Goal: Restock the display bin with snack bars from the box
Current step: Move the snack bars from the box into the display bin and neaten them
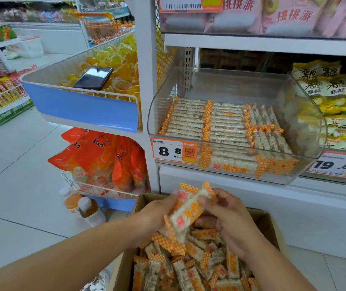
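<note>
A cardboard box (270, 222) on the floor holds several loose snack bars (191, 267) in white and orange checked wrappers. Above it, my left hand (157, 208) and my right hand (229, 217) together grip a small bundle of snack bars (185, 215), held tilted over the box. The clear plastic display bin (306, 114) stands on the shelf above, with neat rows of the same bars (220, 122) lying across its bottom; its upper part holds nothing.
A price tag reading 8.8 (174, 151) hangs on the bin's front. A wire basket with a phone (93, 77) on yellow packs sticks out at left. Two drink bottles (83, 206) stand on the floor beside the box. Yellow snack bags (340, 106) fill the right bin.
</note>
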